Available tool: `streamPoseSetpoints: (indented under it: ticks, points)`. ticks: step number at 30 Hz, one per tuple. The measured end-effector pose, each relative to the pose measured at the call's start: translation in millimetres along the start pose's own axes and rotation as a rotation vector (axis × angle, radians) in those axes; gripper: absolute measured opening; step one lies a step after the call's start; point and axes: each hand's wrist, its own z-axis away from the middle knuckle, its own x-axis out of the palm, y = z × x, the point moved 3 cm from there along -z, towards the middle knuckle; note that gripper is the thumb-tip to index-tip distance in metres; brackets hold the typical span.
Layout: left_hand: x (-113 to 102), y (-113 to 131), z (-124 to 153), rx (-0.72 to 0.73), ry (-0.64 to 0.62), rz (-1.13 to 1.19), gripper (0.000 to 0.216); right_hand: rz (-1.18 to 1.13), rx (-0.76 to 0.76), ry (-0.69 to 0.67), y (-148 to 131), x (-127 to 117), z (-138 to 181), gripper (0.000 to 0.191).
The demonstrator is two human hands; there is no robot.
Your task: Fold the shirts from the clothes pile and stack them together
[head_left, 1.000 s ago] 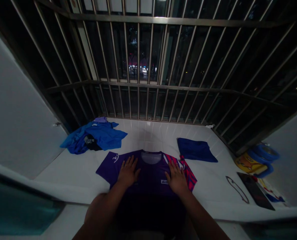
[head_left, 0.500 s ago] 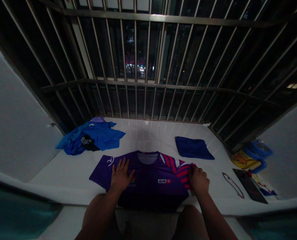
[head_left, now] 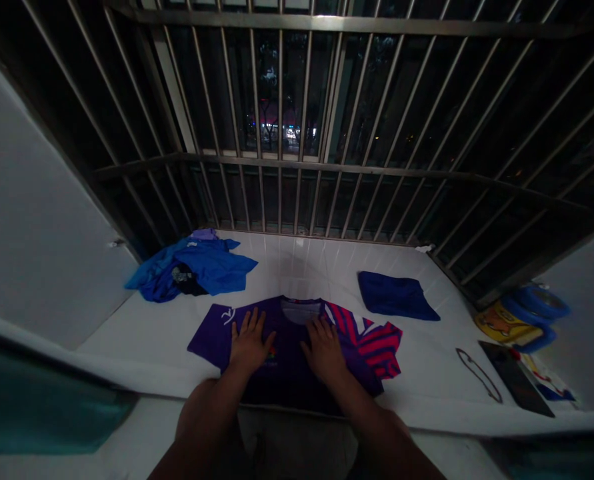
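Observation:
A purple jersey (head_left: 291, 360) with a pink-striped sleeve lies spread on the white ledge, collar pointing away from me. Its lower part hangs over the front edge, in shadow. My left hand (head_left: 249, 343) rests flat on the left chest, fingers spread. On the other side of the collar, my right hand (head_left: 324, 350) lies flat on the jersey, fingers stretched out, covering the chest print. Neither hand grips the cloth.
A heap of blue clothes (head_left: 201, 267) sits at the back left. Back right lies a folded dark blue cloth (head_left: 397, 295). Along the right are a blue-and-yellow container (head_left: 519, 317), a dark flat slab (head_left: 514, 377) and a thin cord loop (head_left: 479, 375). Metal bars (head_left: 297, 163) close off the back.
My right hand has let go of the striped sleeve and moved left onto the chest beside the collar. My left hand stays on the left chest. The view has shifted slightly.

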Motion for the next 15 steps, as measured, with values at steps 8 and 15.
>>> streamPoseSetpoints:
  ticks: [8, 15]
  points:
    - [-5.6, -6.1, -35.2, 0.004, 0.033, 0.13, 0.072, -0.036, 0.11, -0.201, -23.0, 7.0, -66.6, 0.077]
    - [-41.7, -94.4, -51.0, -0.324, 0.269, 0.125, 0.062, -0.039, 0.12, -0.198, -8.7, 11.6, -90.7, 0.078]
